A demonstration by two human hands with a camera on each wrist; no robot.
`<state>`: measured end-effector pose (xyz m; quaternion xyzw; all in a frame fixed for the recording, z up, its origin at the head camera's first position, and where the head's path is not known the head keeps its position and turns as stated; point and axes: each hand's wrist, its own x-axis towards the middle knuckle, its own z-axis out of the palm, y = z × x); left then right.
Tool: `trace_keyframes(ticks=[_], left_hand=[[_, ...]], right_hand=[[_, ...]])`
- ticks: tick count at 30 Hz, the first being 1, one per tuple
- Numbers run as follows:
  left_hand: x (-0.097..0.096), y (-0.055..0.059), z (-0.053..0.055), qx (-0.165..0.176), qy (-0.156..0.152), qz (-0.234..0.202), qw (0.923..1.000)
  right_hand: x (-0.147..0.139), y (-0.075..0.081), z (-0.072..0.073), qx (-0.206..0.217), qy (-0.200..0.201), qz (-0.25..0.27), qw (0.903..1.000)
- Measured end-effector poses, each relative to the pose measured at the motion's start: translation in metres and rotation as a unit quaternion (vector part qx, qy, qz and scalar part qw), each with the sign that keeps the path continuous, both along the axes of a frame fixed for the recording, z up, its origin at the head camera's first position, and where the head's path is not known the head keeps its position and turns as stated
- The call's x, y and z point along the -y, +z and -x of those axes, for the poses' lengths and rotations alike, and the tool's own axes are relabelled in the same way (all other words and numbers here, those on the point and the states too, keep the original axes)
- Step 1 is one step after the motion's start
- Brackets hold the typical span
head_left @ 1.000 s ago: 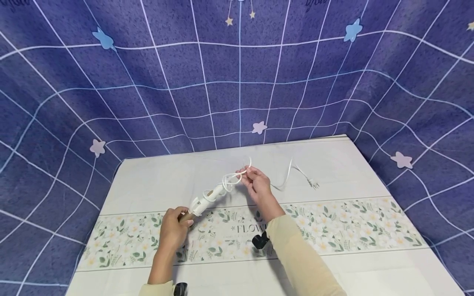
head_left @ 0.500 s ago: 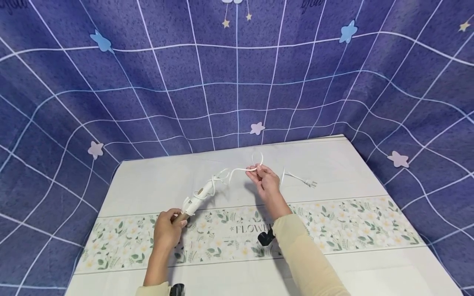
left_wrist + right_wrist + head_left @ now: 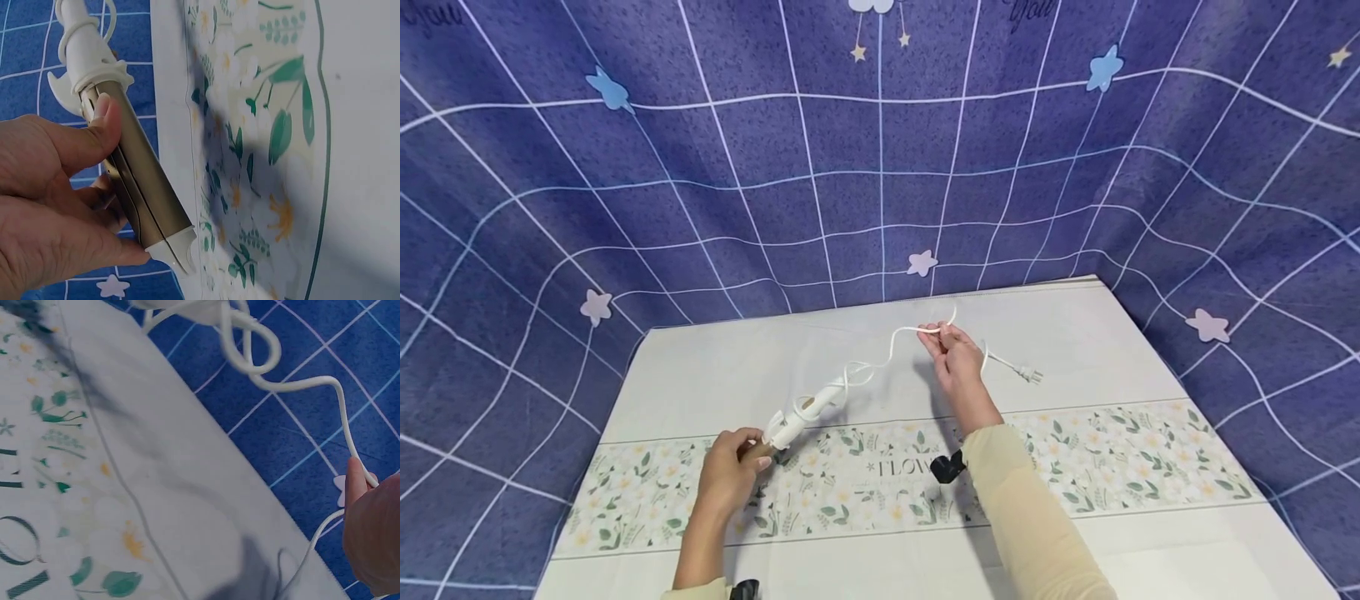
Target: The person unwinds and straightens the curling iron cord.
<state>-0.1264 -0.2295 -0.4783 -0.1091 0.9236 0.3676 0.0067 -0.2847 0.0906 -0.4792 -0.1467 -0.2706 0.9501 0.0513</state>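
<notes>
Gripping curling iron (image 3: 136, 141), left hand (image 3: 724, 472) sits well apart from right hand (image 3: 958, 360) pinching power cord (image 3: 297, 384) (plug (image 3: 1030, 374) well inside right edge of table (image 3: 1116, 358)).

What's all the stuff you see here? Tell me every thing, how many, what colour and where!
tablecloth: one, white, in front of the person
flower band: one, white-green-yellow, across the tablecloth
dark word: one, partly hidden, on the flower band
wand (maybe a hair curler): one, white and gold, over the tablecloth
cord: one, white, looped round the wand, stretching right
plug: one, white, right side
curtain: one, blue-purple, behind and beside
big stars: five in the head view, two blue, three pale pink, on the curtain
small stars: three, yellow, curtain top
black wrist pieces: two, at the wrists
sleeves: two, beige, on the arms
left grip: one, bare, holding the wand
right grip: one, bare, pinching the cord
</notes>
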Motion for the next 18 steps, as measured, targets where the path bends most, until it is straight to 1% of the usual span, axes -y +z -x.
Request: trace_keyframes(ticks=[2, 4, 9, 14, 18], left_hand=[[0.002, 0.000, -0.001, 0.001, 0.000, 0.007, 1.0000], [0.003, -0.001, -0.002, 0.001, 0.006, 0.012, 0.9999], [0.007, -0.004, -0.004, 0.003, 0.039, 0.010, 0.9992], [0.012, -0.004, -0.005, 0.000, 0.070, 0.011, 0.9975], [0.015, -0.004, -0.006, -0.010, 0.090, 0.011, 0.9958]], right_hand=[[-0.003, 0.004, 0.001, -0.005, -0.002, 0.007, 1.0000], [-0.006, 0.008, 0.001, -0.008, -0.005, 0.014, 0.9999], [-0.010, 0.016, 0.001, -0.019, -0.012, 0.023, 0.9995], [-0.014, 0.018, 0.000, -0.024, -0.023, 0.000, 0.9994], [-0.015, 0.015, 0.001, -0.017, -0.021, -0.022, 0.9994]])
